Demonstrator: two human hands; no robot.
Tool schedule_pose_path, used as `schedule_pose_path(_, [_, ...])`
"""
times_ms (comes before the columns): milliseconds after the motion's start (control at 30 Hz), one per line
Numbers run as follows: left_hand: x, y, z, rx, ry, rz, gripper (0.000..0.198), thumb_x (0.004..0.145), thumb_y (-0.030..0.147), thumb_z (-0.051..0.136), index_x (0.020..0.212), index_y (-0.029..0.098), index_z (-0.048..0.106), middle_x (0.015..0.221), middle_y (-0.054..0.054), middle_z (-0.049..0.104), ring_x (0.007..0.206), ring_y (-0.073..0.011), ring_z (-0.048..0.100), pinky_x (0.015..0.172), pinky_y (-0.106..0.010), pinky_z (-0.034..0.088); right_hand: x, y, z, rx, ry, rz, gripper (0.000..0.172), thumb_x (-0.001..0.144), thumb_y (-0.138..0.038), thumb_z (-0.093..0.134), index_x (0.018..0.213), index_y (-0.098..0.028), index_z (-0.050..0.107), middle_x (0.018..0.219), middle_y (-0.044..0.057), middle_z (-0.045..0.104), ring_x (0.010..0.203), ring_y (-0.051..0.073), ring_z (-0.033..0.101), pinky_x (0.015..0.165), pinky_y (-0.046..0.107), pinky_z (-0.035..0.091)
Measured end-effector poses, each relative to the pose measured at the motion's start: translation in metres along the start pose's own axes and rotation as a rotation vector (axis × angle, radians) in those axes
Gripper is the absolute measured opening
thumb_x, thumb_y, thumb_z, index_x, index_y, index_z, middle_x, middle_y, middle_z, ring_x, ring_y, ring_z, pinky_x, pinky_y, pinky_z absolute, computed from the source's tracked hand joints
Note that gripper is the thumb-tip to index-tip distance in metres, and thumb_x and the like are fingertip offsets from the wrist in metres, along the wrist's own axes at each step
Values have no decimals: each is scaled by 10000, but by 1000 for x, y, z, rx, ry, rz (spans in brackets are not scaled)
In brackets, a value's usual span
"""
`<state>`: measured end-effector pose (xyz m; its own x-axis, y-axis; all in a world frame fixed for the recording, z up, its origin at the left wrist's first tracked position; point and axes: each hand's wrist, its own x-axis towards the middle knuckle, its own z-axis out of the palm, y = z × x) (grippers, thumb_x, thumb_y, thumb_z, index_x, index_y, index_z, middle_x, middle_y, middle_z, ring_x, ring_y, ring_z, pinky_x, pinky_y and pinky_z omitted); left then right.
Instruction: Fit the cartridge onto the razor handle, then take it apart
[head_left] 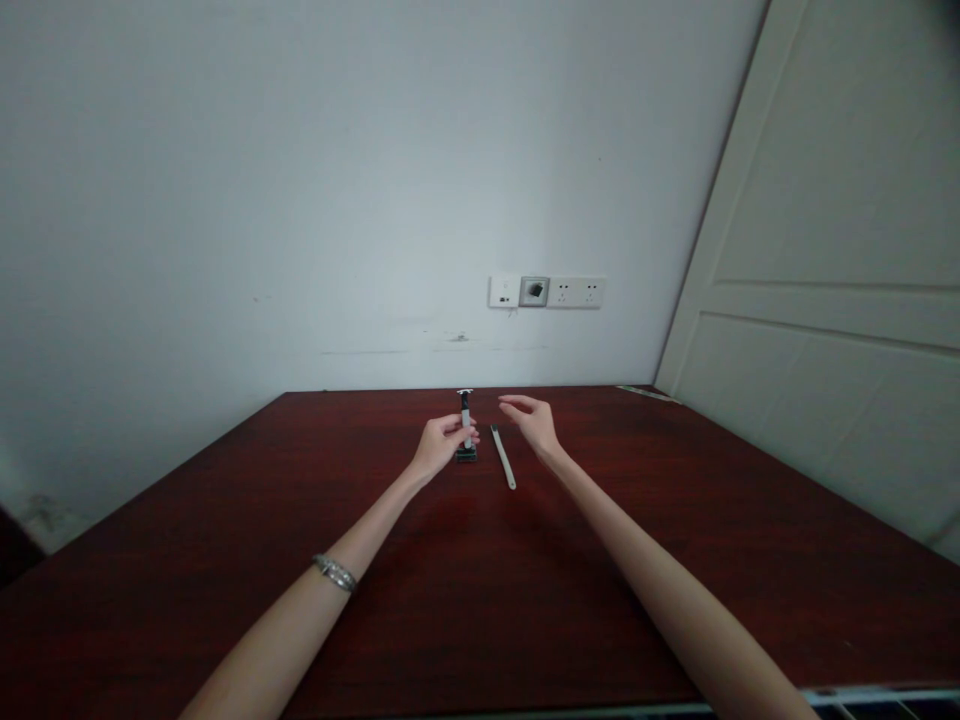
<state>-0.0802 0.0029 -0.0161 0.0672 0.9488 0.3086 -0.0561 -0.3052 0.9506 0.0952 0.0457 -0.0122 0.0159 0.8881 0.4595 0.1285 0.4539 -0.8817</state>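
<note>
My left hand [438,445] is closed around a slim tool [466,420] with a grey-white handle, a black neck and a white crosspiece on top, held upright; it looks like a razor. Just below that hand, a small dark box-like piece [466,455] with clear edges shows on the table, partly covered by the fingers. A long flat grey-white stick [505,462] with a black end lies between my hands. To its right, my right hand [534,420] hovers with fingers stretched out and nothing visible in them.
The dark red wooden table [420,620] reaches back to a white wall. A row of sockets [576,292] sits on the wall above it. On the right stands a pale panelled door [832,260], with a thin pale strip [649,394] at the table's far right corner.
</note>
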Motion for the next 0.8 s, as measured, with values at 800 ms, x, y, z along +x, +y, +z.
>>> schedule_pose_path(800, [2, -6, -4, 77, -42, -23, 223, 668, 254, 679, 807, 87, 627, 661, -66, 661, 616, -177, 646, 615, -295, 508, 13, 33, 16, -758, -227, 347, 145, 442, -101, 707, 532, -161, 610, 589, 93, 634, 635, 217, 624, 522, 256, 435])
